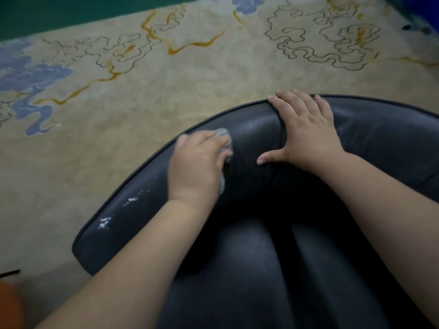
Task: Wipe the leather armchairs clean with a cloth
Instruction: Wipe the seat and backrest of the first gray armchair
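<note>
meanwhile left hand (198, 163) grips grey cloth (224, 138) on armchair (133, 219); right hand (306, 132) rests flat, released.

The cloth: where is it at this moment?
Head view, left of centre: the cloth is bunched under the left hand on the armchair's curved back.

Beige carpet (190, 96) — blue clouds, gold scrolls — under a green wall base (71, 15).

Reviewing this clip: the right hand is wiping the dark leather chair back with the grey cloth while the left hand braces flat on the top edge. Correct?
Hands are swapped. In the head view the left hand holds the grey cloth against the dark leather chair back, and the right hand braces flat on the top edge.
</note>
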Demonstrator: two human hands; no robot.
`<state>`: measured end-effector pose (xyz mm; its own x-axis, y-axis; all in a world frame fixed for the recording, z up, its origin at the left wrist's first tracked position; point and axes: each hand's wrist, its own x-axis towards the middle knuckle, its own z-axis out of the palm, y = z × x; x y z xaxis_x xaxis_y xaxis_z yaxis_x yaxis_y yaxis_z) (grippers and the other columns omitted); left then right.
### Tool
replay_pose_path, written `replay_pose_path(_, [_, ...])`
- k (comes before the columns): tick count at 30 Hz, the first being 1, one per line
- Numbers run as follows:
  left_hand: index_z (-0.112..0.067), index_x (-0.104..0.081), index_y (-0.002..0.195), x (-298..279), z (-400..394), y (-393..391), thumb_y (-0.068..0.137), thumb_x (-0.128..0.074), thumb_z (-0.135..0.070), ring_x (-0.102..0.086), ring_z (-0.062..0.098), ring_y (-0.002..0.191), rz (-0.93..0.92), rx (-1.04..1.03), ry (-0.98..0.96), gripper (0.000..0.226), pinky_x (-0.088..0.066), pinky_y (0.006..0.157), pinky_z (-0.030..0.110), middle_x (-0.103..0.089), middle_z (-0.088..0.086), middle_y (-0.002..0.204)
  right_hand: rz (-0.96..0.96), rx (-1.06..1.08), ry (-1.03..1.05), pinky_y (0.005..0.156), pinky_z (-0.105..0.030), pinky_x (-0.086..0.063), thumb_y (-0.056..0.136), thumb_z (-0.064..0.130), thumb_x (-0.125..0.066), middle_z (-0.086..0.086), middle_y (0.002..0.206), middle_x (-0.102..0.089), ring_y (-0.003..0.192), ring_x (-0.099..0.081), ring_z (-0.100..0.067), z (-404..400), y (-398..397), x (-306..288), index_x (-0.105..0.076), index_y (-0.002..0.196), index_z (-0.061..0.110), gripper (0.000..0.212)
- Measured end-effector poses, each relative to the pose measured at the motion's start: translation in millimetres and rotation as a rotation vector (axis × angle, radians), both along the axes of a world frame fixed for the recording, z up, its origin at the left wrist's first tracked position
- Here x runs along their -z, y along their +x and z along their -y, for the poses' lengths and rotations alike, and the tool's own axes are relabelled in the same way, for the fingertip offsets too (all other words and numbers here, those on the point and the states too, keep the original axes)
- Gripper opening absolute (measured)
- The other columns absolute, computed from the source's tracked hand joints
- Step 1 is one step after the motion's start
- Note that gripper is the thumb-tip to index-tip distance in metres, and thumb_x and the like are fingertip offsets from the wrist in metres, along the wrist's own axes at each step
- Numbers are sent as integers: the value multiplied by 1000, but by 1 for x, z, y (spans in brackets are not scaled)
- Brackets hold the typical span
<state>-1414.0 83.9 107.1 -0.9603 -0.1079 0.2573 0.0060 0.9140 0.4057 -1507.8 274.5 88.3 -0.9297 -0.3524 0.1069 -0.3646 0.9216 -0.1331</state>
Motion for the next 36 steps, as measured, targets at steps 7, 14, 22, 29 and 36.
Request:
replay_pose_path(7, [-13, -74, 100, 10, 38, 47, 82, -68, -8, -58, 30, 93, -23, -145, 5, 19, -23, 86, 1, -69, 2, 107, 37, -17, 28, 117, -43, 0, 40, 88, -53, 2, 157, -19, 146, -9, -19, 1, 4, -8, -20, 149, 24, 130])
replay_pose_path(14, [-19, -70, 108, 5, 14, 1, 86, -60, -20, -56, 24, 106, 0, -3, -56, 24, -32, 87, 25, -65, -3, 116, 97, -300, 20, 116, -43, -3, 47, 69, -75, -4, 157, -18, 146, -11, -22, 73, 30, -11, -24, 149, 18, 125])
replay_pose_path(22, [-12, -73, 104, 19, 91, 98, 85, -63, -17, -60, 26, 94, -68, -144, -75, 22, -26, 89, 7, -68, 4, 112, 105, -340, 5, 116, -45, 5, 47, 78, -67, 2, 160, -6, 147, 2, -18, 101, 38, -1, -14, 149, 36, 122])
replay_pose_path(29, [-15, -72, 97, 17, 57, 61, 79, -71, -11, -53, 26, 91, -56, -127, -4, 18, -49, 76, 36, -67, -1, 108, 100, -299, 33, 115, -45, 7, 42, 86, -58, 0, 160, 1, 147, 5, -19, 106, 51, 3, -10, 150, 34, 130])
replay_pose_path(36, [-22, -69, 105, 28, 112, 132, 85, -67, -9, -57, 30, 80, -34, -236, 29, 24, -51, 75, 35, -68, 3, 91, 111, -244, 13, 116, -44, 6, 41, 83, -60, 3, 160, -1, 147, 4, -18, 109, 58, 2, -10, 149, 36, 128])
